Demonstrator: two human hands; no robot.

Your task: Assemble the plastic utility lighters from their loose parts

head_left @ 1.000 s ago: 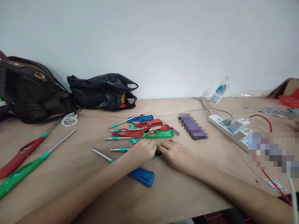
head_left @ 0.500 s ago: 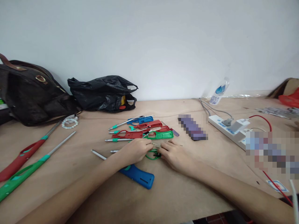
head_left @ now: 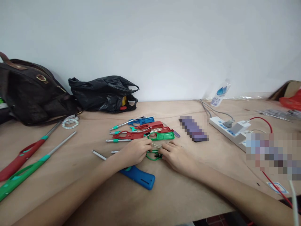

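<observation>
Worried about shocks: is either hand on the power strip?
No, visible tabletop separates the left hand and right hand from the power strip.

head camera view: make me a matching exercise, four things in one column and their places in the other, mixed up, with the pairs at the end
Things
1. white bead bracelet
2. clear bottle
3. green part with a thin rim
4. blue lighter with a dark slot

Places
A. between the left hand and the right hand
B. closest of the four to the person
C. near the wall, beyond the white power strip
D. just in front of the dark bag

Pairs
1-D, 2-C, 3-A, 4-B
</observation>
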